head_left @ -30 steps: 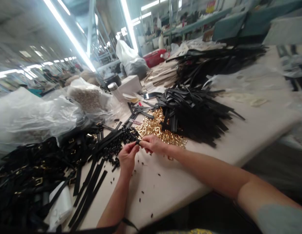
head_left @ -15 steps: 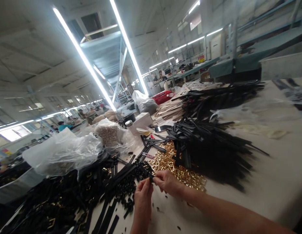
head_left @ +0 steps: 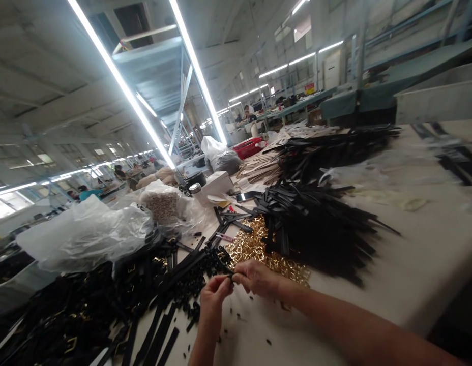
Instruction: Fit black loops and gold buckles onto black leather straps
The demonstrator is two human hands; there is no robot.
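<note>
My left hand (head_left: 212, 300) is closed, thumb and fingertips pinching one side of a small black strap (head_left: 231, 272). From the other side my right hand (head_left: 255, 278) pinches it too, fingertips almost touching those of the left. The fingers cover most of the strap, so its full shape is hidden. Just beyond the right hand lies a heap of gold metal buckles (head_left: 287, 265). A pile of small black loops (head_left: 194, 284) spreads beyond and left of my left hand.
A thick stack of black straps (head_left: 316, 223) lies right of the buckles. Black straps with gold buckles (head_left: 76, 315) heap up at left, below a clear plastic bag (head_left: 87, 229). Farther back are a phone (head_left: 245, 196), a flask (head_left: 196, 189) and a white box (head_left: 219, 182).
Both hands stay closed together on the black strap and appear slightly further left and higher. The whole view has shifted a little, and less of the strap shows between the fingers.
</note>
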